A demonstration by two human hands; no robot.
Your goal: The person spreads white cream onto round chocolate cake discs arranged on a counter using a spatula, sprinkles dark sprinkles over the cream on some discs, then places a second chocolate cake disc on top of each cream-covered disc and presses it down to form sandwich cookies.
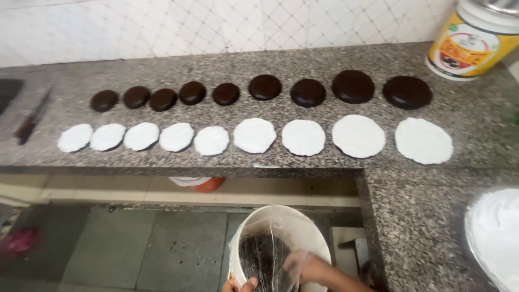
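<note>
Lowest in view, a white bucket [278, 243] stands on the floor below the counter [421, 216]. Right hand [303, 266] reaches inside, fingers spread under clear plastic film. Left hand [240, 285] touches the rim; its finger state cannot be determined.

Open floor left of the white bucket [281, 227]; granite counter [411, 216] close on its right.

2 bare hands, left hand [240, 284] and right hand [303, 266], forearm unsleeved, no gloves or rings.
</note>
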